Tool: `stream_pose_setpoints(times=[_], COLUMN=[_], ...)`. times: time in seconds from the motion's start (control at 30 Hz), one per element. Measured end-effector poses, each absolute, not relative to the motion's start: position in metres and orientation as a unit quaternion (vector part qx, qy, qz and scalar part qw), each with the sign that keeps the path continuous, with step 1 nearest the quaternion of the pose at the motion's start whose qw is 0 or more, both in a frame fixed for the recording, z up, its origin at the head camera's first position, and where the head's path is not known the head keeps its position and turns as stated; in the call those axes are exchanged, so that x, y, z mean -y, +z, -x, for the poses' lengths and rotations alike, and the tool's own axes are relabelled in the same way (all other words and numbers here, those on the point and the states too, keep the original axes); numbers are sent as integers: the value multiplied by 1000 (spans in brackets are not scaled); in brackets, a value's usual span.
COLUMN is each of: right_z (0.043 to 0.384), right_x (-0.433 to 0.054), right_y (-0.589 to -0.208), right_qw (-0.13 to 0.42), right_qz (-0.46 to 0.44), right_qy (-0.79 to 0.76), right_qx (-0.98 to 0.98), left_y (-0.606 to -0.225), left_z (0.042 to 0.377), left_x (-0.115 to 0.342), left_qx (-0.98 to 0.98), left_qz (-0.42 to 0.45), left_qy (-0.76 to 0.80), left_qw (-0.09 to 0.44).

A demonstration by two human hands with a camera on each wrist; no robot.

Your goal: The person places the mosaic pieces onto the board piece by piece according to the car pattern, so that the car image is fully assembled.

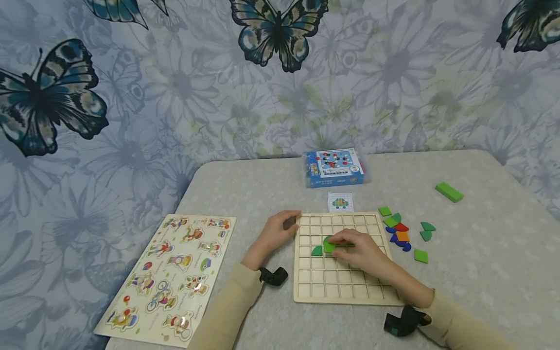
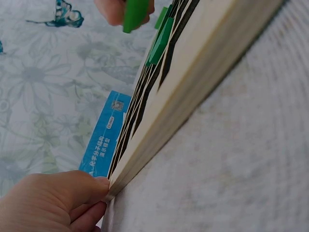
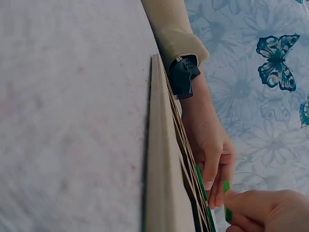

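A wooden grid board (image 1: 337, 290) lies on the table. My left hand (image 1: 275, 234) grips its far left corner, and the left wrist view shows the thumb (image 2: 91, 187) against the edge. Over the board's middle, my right hand (image 1: 367, 253) pinches a light green square tile (image 1: 329, 248), seen edge-on in the right wrist view (image 3: 227, 202). The tile is clear of the board in the left wrist view (image 2: 136, 13). A dark green quarter-round piece (image 1: 317, 251) lies in the grid left of it. Another green piece (image 1: 326, 239) is partly hidden behind the tile.
Loose green, red, orange and blue pieces (image 1: 402, 236) lie right of the board. Farther right is a long green block (image 1: 449, 192). A small pattern card (image 1: 340, 202) and a blue box (image 1: 334, 181) stand behind the board. At left is a sticker-like picture sheet (image 1: 197, 260).
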State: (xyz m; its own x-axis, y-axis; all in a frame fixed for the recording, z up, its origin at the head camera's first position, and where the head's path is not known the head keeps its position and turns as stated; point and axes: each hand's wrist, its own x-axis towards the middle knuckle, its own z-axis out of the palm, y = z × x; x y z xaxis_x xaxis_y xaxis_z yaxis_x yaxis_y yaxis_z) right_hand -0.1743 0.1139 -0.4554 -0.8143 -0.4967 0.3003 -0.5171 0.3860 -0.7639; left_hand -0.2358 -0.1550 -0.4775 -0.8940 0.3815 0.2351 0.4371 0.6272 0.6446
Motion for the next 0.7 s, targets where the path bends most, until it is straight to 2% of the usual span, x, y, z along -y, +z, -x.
stream_pose_setpoints(times=[0.3, 0.7], right_z=[176, 177], right_x=[-115, -117], right_y=[-471, -474], right_qw=[54, 97], right_qz=[-313, -352], right_qy=[413, 373], right_qx=[853, 853], left_y=[-478, -478], left_z=[237, 238], left_x=[154, 153], left_qx=[897, 899], left_qz=[231, 232], left_qy=[-376, -369], left_qw=[42, 44])
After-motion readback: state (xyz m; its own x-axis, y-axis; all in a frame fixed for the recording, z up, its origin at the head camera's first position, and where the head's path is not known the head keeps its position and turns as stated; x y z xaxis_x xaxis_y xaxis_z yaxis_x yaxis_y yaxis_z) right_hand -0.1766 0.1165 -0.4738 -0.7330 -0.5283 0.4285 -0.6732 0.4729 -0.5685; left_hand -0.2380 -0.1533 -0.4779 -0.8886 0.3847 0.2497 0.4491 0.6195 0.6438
